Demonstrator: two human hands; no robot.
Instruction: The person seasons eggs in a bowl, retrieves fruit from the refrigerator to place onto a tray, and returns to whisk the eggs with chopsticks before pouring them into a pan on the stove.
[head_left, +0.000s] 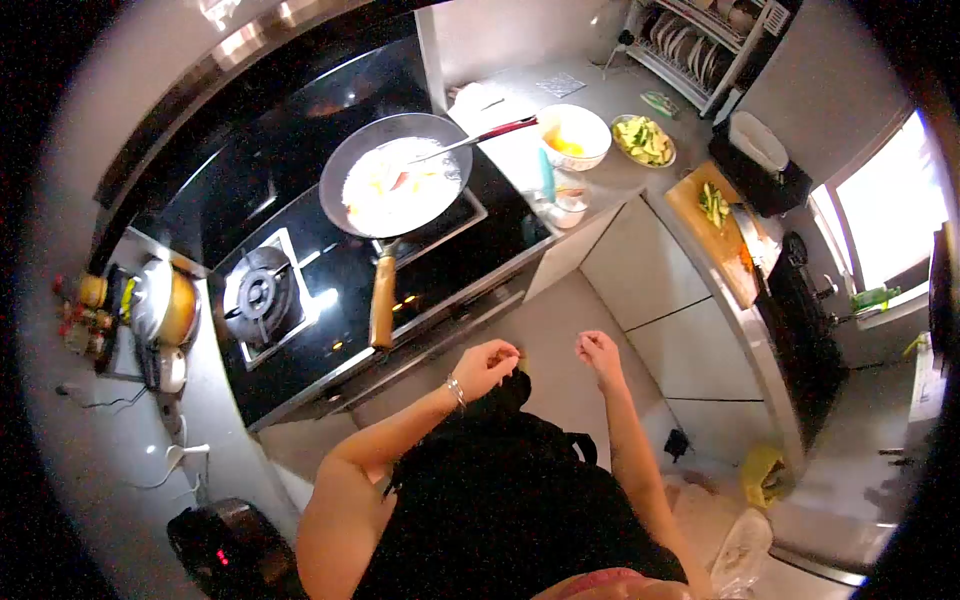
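Note:
My left hand, with a bracelet at the wrist, is held before my dark clothing, its fingers curled together and nothing visible in them. A short gap to the right, my right hand is loosely closed too and looks bare. Neither touches the pan, which stands on the black stove with its wooden handle pointing toward me. Pale, bright food fills the pan. A utensil with a red handle leans over the pan's rim, its lower end in the food.
Right of the stove are a white bowl with yellow contents, a small jar and a plate of sliced vegetables. Cut pieces and a knife lie on a cutting board. A second burner is at left; a dish rack stands behind.

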